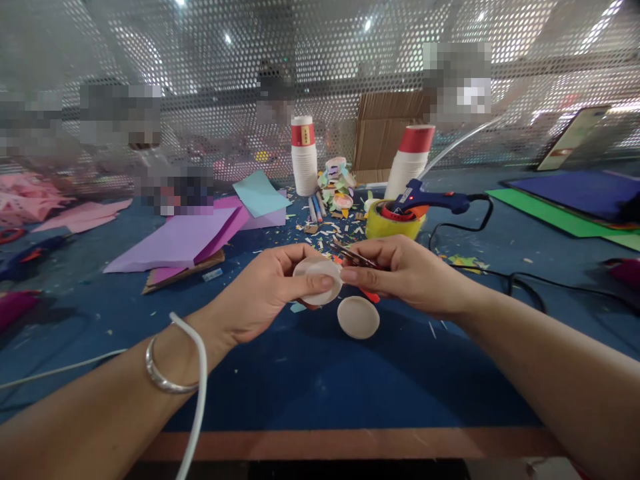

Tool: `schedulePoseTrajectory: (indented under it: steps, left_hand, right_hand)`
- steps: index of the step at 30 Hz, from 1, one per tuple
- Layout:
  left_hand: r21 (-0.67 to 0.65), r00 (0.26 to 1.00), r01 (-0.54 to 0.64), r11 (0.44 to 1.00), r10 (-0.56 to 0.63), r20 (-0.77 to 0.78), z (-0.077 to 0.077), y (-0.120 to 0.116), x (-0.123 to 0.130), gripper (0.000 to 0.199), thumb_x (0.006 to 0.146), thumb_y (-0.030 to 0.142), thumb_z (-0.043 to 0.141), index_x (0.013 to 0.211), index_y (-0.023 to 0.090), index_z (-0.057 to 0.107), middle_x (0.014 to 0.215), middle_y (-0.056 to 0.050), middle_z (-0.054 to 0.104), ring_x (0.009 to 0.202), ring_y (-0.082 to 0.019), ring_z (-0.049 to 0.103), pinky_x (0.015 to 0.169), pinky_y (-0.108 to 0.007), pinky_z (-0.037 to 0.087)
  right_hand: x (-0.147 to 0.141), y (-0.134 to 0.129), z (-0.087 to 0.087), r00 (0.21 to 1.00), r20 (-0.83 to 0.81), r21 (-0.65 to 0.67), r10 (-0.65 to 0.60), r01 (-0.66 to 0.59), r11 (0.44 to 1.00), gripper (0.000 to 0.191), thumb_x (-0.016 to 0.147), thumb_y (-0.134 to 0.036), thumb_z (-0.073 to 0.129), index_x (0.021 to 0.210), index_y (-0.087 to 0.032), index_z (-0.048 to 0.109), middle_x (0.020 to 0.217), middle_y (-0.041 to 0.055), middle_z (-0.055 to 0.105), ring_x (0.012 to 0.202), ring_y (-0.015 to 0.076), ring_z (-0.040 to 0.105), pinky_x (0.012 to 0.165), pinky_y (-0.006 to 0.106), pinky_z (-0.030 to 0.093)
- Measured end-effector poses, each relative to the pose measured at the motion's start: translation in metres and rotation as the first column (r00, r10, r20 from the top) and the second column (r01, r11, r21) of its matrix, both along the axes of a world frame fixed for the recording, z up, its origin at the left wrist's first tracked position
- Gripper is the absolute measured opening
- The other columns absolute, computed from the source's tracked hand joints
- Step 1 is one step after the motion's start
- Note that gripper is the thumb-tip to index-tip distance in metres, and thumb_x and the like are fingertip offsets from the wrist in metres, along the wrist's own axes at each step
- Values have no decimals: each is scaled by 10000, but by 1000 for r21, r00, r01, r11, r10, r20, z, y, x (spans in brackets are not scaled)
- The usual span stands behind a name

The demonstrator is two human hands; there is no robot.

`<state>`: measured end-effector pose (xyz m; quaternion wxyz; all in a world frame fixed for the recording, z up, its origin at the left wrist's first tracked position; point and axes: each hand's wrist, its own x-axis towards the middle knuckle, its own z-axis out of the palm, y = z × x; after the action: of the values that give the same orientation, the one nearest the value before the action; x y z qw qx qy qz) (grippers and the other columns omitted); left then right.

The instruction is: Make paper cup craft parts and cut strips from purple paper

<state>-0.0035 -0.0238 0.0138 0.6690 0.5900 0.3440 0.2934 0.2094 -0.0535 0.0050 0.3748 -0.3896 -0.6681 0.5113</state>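
Note:
Between the thumb and fingers of my left hand [285,283] is a round white paper piece [320,283], apparently two overlapping discs. My right hand [405,273] is closed on a slim dark metal tool [356,255] with two prongs or blades; its kind is partly hidden by the fingers. The right fingertips meet the edge of the white piece. Just below, a white paper disc with a raised rim [359,317] lies on the blue table. A small orange-red thing [370,295] shows under my right hand.
A blue glue gun [430,198] rests on a yellow tape roll [395,225], its black cord trailing right. Behind stand two paper cup stacks [304,160] [407,167]. Paper scraps [325,233] litter the middle. Purple paper [175,237] lies left, green sheets [545,213] right. A white cable [200,380] crosses my left wrist.

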Motion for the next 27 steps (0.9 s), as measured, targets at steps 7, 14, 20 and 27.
schedulePoseTrajectory:
  steps: [7,14,20,27]
  left_hand:
    - [34,995,100,994,-99,-29,2,0,-3,231,717,234,880,811,163,681,741,30,641,654,-83,551,618,-207,432]
    - [17,989,-137,990,136,56,1,-3,5,283,703,196,876,744,162,598,692,43,630,644,-85,578,599,-200,439]
    - [29,970,-200,979,194,146,1,-3,7,313,710,195,880,717,161,569,696,38,673,665,-87,616,636,-198,480]
    - [114,976,-111,987,87,197,-2,-5,6,289,754,181,858,737,174,570,766,18,719,734,-105,657,698,-221,509]
  right_hand:
    - [1,-2,-2,994,-43,-61,104,-106,992,422,846,-563,728,758,-187,556,609,-75,402,515,67,291,465,247,215]
    - [-2,-2,-1,996,-38,156,-85,90,984,494,878,-647,653,740,-189,530,615,-65,399,539,75,318,482,245,241]
    - [-3,-3,-2,963,125,306,-239,191,933,502,899,-671,607,802,-179,592,672,-26,458,606,104,376,512,256,284]
    - [-5,-8,-3,930,230,385,-286,183,905,439,945,-597,571,795,-185,582,660,-26,500,579,101,398,511,259,305]
